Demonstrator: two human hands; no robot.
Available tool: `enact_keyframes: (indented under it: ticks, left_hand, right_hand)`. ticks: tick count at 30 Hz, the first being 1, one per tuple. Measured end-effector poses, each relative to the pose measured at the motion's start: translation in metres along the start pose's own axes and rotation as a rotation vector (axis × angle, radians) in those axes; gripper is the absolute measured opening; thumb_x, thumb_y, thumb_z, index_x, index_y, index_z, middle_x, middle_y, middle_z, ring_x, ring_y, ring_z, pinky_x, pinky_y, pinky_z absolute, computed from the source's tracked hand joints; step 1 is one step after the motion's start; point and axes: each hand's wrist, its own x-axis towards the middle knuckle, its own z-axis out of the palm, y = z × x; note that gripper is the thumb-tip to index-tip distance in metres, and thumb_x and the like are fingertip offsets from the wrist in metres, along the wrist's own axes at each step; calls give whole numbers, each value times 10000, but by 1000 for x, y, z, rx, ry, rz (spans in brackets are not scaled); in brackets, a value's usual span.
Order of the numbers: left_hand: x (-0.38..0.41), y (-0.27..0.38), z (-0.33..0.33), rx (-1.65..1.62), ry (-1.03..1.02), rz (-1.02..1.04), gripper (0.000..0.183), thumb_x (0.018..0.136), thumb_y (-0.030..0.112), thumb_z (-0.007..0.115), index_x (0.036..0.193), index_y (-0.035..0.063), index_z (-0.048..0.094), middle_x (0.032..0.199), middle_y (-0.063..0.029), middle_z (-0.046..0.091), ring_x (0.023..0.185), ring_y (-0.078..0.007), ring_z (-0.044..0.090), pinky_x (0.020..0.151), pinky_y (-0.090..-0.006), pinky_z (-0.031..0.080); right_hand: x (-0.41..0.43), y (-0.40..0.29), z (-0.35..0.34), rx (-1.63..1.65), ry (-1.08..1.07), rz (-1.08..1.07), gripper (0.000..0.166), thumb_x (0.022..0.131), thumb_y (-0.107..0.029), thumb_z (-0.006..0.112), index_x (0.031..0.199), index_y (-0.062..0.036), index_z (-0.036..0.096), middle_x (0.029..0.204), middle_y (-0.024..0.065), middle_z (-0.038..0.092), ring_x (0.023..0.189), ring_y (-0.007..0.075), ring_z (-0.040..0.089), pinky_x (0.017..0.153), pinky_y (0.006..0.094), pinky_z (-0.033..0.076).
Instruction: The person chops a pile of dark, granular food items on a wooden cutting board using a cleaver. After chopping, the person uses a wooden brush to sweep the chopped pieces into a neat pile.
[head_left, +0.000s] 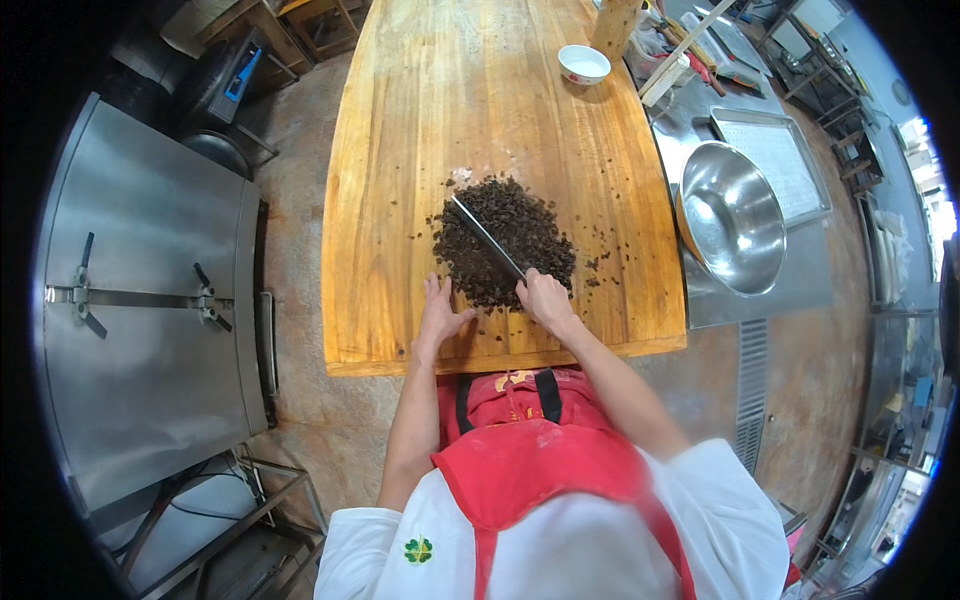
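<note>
A heap of dark, finely chopped food (525, 225) lies on the wooden worktop (397, 247), with loose crumbs strewn mostly to its right. My right hand (549, 300) grips the handle of a knife (487, 238), whose long blade slants up and left across the heap. At the heap's lower left edge, my left hand (442, 311) rests on the wood with fingers and thumb spread, holding nothing. What kind of food the pieces are, I cannot tell.
A white bowl (584, 64) stands near the worktop's far right, beside a wooden post (616, 30). On the metal table to the right are a large steel bowl (731, 217) and a perforated tray (776, 161). A steel cabinet (150, 300) stands at the left.
</note>
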Motion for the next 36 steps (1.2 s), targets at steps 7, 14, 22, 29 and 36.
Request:
enact_keyframes:
  ticks: [7,14,22,29,36]
  left_hand:
    - [-1,1,-1,14,7,9,900,656,310,761,1336,-70,311,1436,-311,103,1356,-404,90,1103,-397,175]
    - [-1,1,-2,41,6,1,905,652,322,759,1330,-81,313,1434,-312,108,1351,-416,97,1101,-399,184]
    - [-2,0,-3,27,-8,1,890,671,337,743,1331,-78,315,1444,-297,93,1361,-386,91,1102,-380,178]
    - [-2,-5,-3,3,-29,-16,884,679,331,740,1338,-70,308,1449,-291,77,1366,-377,75,1103,-372,169]
    - [0,1,-5,29,-53,-12,903,683,366,737,1342,-69,301,1448,-292,76,1367,-368,81,1099,-369,176]
  right_hand:
    - [-26,-13,7,-33,-53,-67,240,847,-230,517,826,8,486,688,255,602,667,428,600,623,506,488]
    - [-32,-14,5,15,-57,-166,244,844,-225,524,818,18,520,672,237,606,658,408,607,612,481,498]
    - [-23,-28,-25,31,24,-45,244,847,-221,516,800,19,521,688,250,608,674,417,610,617,493,498]
    - [-7,-16,-36,10,28,-29,249,852,-207,506,789,34,512,713,263,609,690,415,610,626,486,499]
    - [2,2,-24,-1,52,70,252,855,-208,515,790,36,524,710,264,604,703,431,599,645,494,486]
